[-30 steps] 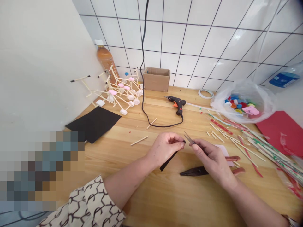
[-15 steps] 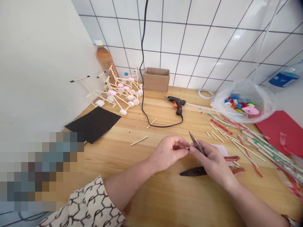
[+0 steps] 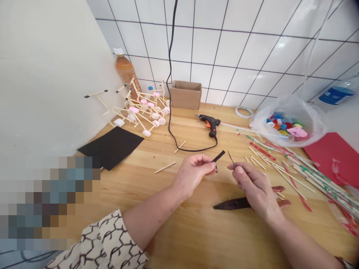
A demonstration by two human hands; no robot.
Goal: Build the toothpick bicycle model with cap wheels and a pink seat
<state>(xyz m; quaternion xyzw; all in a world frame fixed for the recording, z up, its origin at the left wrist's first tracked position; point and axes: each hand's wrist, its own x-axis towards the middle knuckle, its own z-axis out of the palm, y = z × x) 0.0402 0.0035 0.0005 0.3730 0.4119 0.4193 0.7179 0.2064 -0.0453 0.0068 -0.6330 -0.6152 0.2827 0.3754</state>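
Observation:
Between thumb and fingers, my left hand [image 3: 193, 172] pinches a narrow black paper strip [image 3: 219, 155] whose free end points up and right. A small black piece also shows below the fingertips. My right hand [image 3: 254, 185] is closed around scissors [image 3: 232, 158]; their thin blades point up toward the strip without touching it, and the handles are hidden by the fingers. Under the right hand lie pliers [image 3: 232, 204] with dark jaws and reddish handles, partly covered by the hand. A black sheet [image 3: 112, 147] rests on the table at the left.
A glue gun [image 3: 210, 123] with a black cord lies behind the hands. Stick models [image 3: 140, 108] with white wheels stand back left beside a bottle [image 3: 125, 69] and a cardboard box [image 3: 186, 95]. At right are a bag of colourful caps [image 3: 288, 125], loose sticks [image 3: 276, 170] and red paper [image 3: 336, 157].
My hands have moved apart. The black strip now sticks up clear of my left fingers, and the scissors have turned more edge-on in my right hand.

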